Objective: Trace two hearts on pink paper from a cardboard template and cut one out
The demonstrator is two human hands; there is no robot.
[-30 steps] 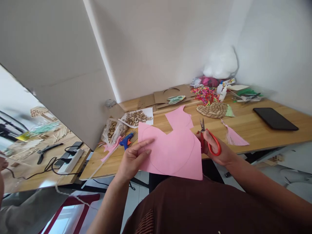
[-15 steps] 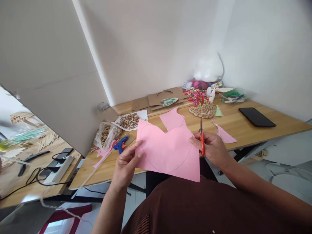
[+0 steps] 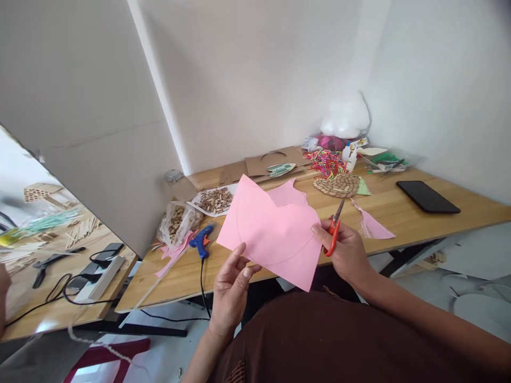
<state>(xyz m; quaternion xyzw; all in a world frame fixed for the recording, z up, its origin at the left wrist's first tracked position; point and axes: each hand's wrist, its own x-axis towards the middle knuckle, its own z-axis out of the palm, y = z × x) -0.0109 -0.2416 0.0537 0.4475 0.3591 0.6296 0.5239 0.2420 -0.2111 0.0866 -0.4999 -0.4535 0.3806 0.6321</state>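
A pink sheet (image 3: 275, 231) with a curved pencil outline and a notched top edge is held up in front of me, tilted. My right hand (image 3: 343, 247) pinches its right edge between thumb and fingers and also holds red-handled scissors (image 3: 334, 229), blades pointing up. My left hand (image 3: 235, 279) is at the lower left edge, thumb and fingers slightly apart; whether it still grips the sheet is unclear. Behind the sheet, another pink piece (image 3: 289, 192) lies on the table.
On the table (image 3: 375, 213) are a blue glue gun (image 3: 202, 240), a bag of nuts (image 3: 175, 223), shells on white paper (image 3: 215, 200), a shell-covered piece (image 3: 337, 185), a pink tassel (image 3: 373, 224) and a black tablet (image 3: 428, 197). Another person's hand (image 3: 3, 292) shows at far left.
The pink sheet has turned clockwise, its left side rising. My left hand has moved right along its lower edge. The scissors now lean to the right.
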